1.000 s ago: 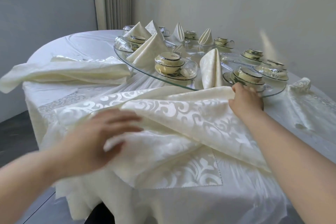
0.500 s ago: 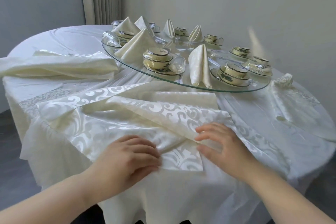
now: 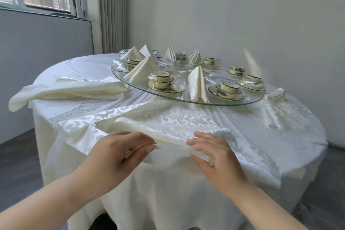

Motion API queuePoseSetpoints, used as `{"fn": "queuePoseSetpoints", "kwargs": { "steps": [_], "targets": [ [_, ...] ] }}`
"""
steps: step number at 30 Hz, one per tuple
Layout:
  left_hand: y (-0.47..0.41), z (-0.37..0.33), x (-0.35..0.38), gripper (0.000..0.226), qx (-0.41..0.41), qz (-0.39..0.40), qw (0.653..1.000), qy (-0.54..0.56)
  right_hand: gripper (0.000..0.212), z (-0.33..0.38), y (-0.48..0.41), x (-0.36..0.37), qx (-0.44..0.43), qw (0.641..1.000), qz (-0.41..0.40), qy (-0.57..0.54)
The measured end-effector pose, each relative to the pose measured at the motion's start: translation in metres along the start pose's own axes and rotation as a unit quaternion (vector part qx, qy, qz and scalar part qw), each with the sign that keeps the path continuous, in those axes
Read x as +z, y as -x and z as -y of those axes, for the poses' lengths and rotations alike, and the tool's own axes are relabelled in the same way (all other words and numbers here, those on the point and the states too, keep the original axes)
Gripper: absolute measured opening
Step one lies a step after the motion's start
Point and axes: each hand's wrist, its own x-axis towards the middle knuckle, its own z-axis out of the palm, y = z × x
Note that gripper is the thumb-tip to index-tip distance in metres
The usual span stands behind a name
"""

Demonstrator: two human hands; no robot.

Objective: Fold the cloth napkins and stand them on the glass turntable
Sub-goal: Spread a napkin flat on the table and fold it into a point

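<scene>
A cream damask napkin (image 3: 168, 123) lies half folded on the table's near side. My left hand (image 3: 121, 152) pinches its near folded edge, fingers on top. My right hand (image 3: 217, 157) grips the same edge a little to the right, fingers over the cloth and thumb under it. The edge is raised slightly off the tablecloth. Beyond it sits the glass turntable (image 3: 169, 97). Several folded napkins stand on it, among them a tall one (image 3: 197, 86) at the front and a triangular one (image 3: 141, 70) at the left.
Plastic-wrapped cups on saucers (image 3: 162, 82) ring the turntable. A loose napkin (image 3: 74, 89) lies on the table at the left, another (image 3: 276, 106) at the right. The round table's edge (image 3: 317, 157) drops off close to my hands. A wall stands behind.
Both hands went from pressing flat on the napkin to taking hold of its near edge and lifting it a little. The view has pulled back and risen.
</scene>
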Motion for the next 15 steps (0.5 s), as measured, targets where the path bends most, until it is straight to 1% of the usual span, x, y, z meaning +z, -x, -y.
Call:
{"fn": "queuePoseSetpoints", "kwargs": {
  "steps": [2,4,5,6,8,9,11,13,15],
  "targets": [
    [0.003,-0.007,-0.006,0.036,-0.023,-0.020,1.000,0.000,0.024,0.013,0.005,-0.012,0.072,0.995,0.006,-0.067],
    [0.004,-0.017,-0.011,0.029,-0.062,-0.035,0.997,0.017,0.018,0.025,0.010,-0.024,0.133,0.985,-0.005,-0.112],
    [0.002,-0.023,-0.012,0.024,-0.085,-0.045,0.995,0.037,0.013,0.031,0.011,-0.030,0.149,0.980,-0.017,-0.130],
    [-0.001,-0.029,-0.013,0.020,-0.107,-0.059,0.991,0.058,0.013,0.038,0.011,-0.036,0.163,0.975,-0.030,-0.147],
    [-0.009,-0.041,-0.017,0.011,-0.141,-0.085,0.981,0.103,0.019,0.049,0.009,-0.047,0.185,0.965,-0.053,-0.179],
    [-0.014,-0.045,-0.018,0.010,-0.142,-0.098,0.978,0.114,0.019,0.055,0.006,-0.053,0.197,0.959,-0.063,-0.194],
    [-0.021,-0.053,-0.021,0.017,-0.135,-0.109,0.979,0.102,0.020,0.063,0.001,-0.064,0.215,0.950,-0.075,-0.212],
    [-0.032,-0.049,-0.020,0.011,-0.158,-0.103,0.978,0.084,0.026,0.060,-0.005,-0.069,0.227,0.948,-0.076,-0.208],
    [-0.046,-0.035,-0.012,0.028,-0.173,-0.072,0.982,0.017,0.032,0.048,-0.012,-0.067,0.244,0.949,-0.063,-0.188]
  ]
}}
